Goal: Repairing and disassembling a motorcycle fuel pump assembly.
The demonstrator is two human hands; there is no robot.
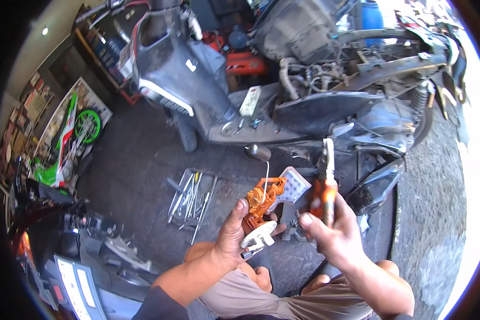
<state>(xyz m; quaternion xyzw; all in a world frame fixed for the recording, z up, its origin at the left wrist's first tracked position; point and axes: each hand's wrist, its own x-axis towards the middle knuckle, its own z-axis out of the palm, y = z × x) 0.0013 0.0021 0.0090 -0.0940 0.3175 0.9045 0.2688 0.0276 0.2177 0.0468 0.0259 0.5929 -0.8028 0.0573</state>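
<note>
My left hand (pixel 230 237) grips an orange plastic assembly (pixel 261 197) with a white round flange (pixel 258 234), a dark float (pixel 257 152) on a thin arm and a flat, pale dotted pad (pixel 292 183) behind it. My right hand (pixel 330 232) holds pliers (pixel 327 160) with orange and black handles upright, their metal jaws at the top, just right of the assembly and apart from it.
A partly stripped scooter (pixel 314 112) spans the top. A metal tray of tools (pixel 189 213) lies on the dark floor. Another motorbike (pixel 96 266) stands at lower left, a green one (pixel 72 144) behind it. A rough concrete strip (pixel 426 224) runs along the right.
</note>
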